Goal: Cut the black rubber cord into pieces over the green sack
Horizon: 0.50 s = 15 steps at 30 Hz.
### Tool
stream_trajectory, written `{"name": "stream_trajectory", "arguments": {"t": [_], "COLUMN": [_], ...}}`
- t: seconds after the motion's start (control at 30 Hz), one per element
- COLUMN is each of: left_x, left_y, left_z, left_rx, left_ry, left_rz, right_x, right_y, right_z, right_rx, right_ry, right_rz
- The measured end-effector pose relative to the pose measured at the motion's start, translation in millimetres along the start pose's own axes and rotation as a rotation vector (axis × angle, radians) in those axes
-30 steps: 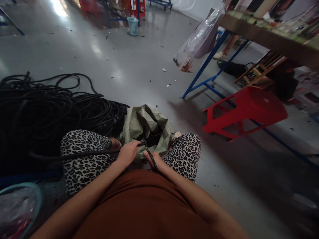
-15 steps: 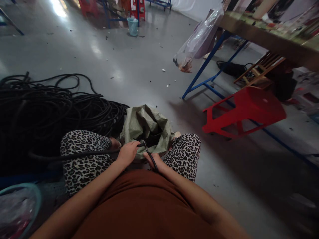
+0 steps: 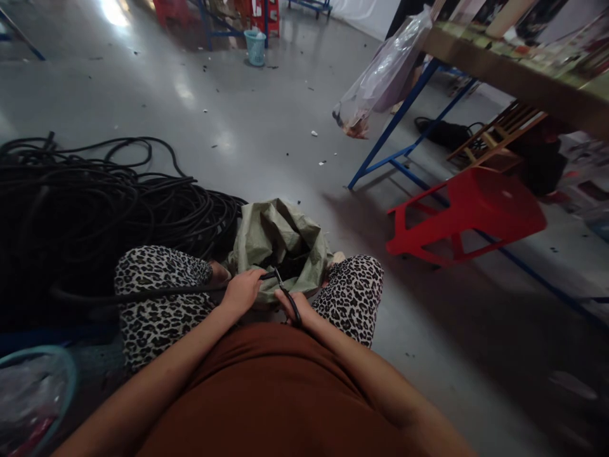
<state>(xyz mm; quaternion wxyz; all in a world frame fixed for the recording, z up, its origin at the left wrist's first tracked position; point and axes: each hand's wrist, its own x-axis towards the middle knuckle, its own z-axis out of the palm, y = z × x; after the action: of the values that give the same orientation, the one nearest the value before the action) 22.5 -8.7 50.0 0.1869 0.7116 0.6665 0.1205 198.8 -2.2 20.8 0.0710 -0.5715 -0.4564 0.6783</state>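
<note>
A black hose (image 3: pixel 166 292) runs across my left thigh into my left hand (image 3: pixel 243 291), whose fingers are wrapped round it near its end. The hose end sticks out over a green woven sack (image 3: pixel 307 238) that stands open between my feet, with dark pieces inside. My right hand (image 3: pixel 295 306) holds black-handled scissors (image 3: pixel 291 302), their blades pointing up and left beside the hose end. Whether the blades touch the hose is too small to tell.
A large heap of black hose (image 3: pixel 118 197) lies at the left. A blue-rimmed basket (image 3: pixel 71 381) with plastic bags is at lower left. At the right are a red stool (image 3: pixel 495 203) and a table (image 3: pixel 514 70) with blue legs and a hanging plastic bag (image 3: pixel 380 76).
The scissors' blades have shifted very slightly at the hose end. Both hands have stayed almost where they were, and the hose is still in my left hand.
</note>
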Motion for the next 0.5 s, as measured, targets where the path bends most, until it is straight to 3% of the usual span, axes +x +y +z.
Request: {"name": "stream_trajectory", "arguments": {"t": [0.23,0.5], "left_x": [-0.6,-0.4], "left_y": [-2.3,-2.8], "left_z": [2.8,2.3], "left_rx": [-0.038,-0.076], "left_ry": [0.02,0.041], "left_rz": [-0.02,-0.106], "right_x": [1.2,16.3], "right_y": [-3.3,7.7], "right_z": [1.0,6.4], "right_rx": [0.072,0.196], "right_ry": [0.024,-0.125], "right_rz": [0.095,0.107]}}
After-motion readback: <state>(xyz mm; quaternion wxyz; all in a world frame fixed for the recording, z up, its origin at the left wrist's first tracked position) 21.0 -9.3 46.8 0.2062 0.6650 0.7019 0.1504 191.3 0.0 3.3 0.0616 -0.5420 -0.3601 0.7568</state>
